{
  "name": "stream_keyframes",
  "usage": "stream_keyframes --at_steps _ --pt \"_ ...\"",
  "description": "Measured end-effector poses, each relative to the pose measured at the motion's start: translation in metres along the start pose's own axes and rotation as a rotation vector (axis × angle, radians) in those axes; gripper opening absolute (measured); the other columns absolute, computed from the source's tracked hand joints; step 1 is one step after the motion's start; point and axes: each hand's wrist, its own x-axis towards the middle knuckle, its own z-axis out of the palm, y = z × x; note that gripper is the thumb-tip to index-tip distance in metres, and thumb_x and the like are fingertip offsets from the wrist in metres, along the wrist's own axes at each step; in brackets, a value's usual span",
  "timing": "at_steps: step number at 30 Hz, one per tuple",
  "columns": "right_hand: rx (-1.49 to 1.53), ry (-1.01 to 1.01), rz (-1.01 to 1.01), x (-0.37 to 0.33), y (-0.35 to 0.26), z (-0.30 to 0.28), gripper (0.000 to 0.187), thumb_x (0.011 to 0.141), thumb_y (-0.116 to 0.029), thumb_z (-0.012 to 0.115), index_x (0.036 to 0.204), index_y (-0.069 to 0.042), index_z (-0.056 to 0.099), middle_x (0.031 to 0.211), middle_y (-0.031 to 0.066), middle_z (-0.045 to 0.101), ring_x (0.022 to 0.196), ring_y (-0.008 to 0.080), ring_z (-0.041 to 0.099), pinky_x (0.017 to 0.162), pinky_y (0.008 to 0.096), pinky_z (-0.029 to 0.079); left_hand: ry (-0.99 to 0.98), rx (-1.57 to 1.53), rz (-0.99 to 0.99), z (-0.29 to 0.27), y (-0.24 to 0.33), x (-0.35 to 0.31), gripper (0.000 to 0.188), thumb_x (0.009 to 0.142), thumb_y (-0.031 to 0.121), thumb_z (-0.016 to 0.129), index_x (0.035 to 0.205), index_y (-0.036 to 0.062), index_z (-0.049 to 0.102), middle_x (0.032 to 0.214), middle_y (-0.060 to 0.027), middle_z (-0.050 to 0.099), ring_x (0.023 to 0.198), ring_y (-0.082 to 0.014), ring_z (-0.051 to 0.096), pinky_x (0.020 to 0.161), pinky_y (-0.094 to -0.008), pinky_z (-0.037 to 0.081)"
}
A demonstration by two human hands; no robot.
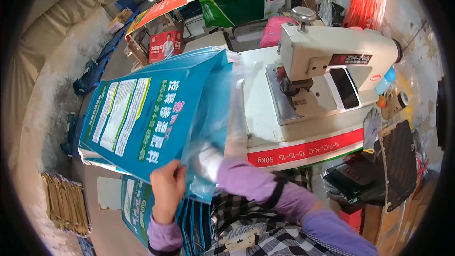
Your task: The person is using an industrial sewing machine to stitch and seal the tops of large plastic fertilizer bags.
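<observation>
A teal printed sack (156,109) lies on top of a thick stack of similar sacks, its mouth spread toward the right. At the sack's near corner my left hand (168,187) is closed, thumb and fingers pinching the edge. My right hand (209,162), in a white glove, is at the open mouth, behind a film of clear plastic liner (222,118). That film blurs its fingers, so their grip cannot be made out. Purple sleeves cover both forearms.
A cream sewing machine (327,66) stands on a white table to the right, with a phone (345,87) on its base. Red strands (367,0) hang behind it. Folded brown sacks (66,204) are at lower left; a red box (165,45) is beyond the stack.
</observation>
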Motion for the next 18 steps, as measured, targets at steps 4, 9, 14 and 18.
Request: stream_keyframes --at_steps 4,9,14,18 --pt "-0.117 -0.069 -0.073 0.085 -0.02 0.063 0.028 0.089 -0.025 0.056 0.107 -0.012 0.073 0.102 0.0084 0.071 0.108 0.0295 0.064 0.093 0.0462 0.05 0.072 0.062 0.001 -0.025 -0.013 -0.068 0.013 0.074 -0.002 0.071 0.086 0.0028 0.07 0.072 -0.0174 0.064 0.061 -0.0353 0.063 0.053 -0.0404 0.047" --pt "0.328 0.839 0.141 0.011 0.041 0.029 0.026 0.088 -0.023 0.057 0.103 -0.01 0.074 0.098 0.0095 0.072 0.108 0.0287 0.065 0.094 0.0444 0.051 0.152 0.088 -0.154 -0.046 -0.022 -0.106 0.02 0.071 -0.008 0.07 0.088 0.0021 0.071 0.071 -0.0154 0.063 0.058 -0.0304 0.061 0.052 -0.0358 0.045" --pt "0.88 0.515 0.822 -0.012 0.126 0.03 0.053 0.083 -0.024 0.073 0.126 0.004 0.058 0.087 0.0135 0.07 0.087 0.0275 0.071 0.085 0.0371 0.054 0.189 -0.006 -0.275 -0.044 -0.014 -0.112 0.022 0.069 -0.012 0.069 0.087 0.0001 0.073 0.069 -0.0135 0.062 0.057 -0.0258 0.059 0.053 -0.0318 0.043" --pt "1.217 1.403 0.868 -0.041 0.113 0.038 0.063 0.072 -0.024 0.084 0.124 0.002 0.059 0.11 0.0151 0.063 0.108 0.0334 0.062 0.095 0.0431 0.048 0.28 -0.004 -0.25 -0.041 -0.014 -0.113 0.021 0.069 -0.012 0.07 0.086 -0.001 0.073 0.071 -0.0141 0.063 0.061 -0.0256 0.06 0.055 -0.0314 0.043"
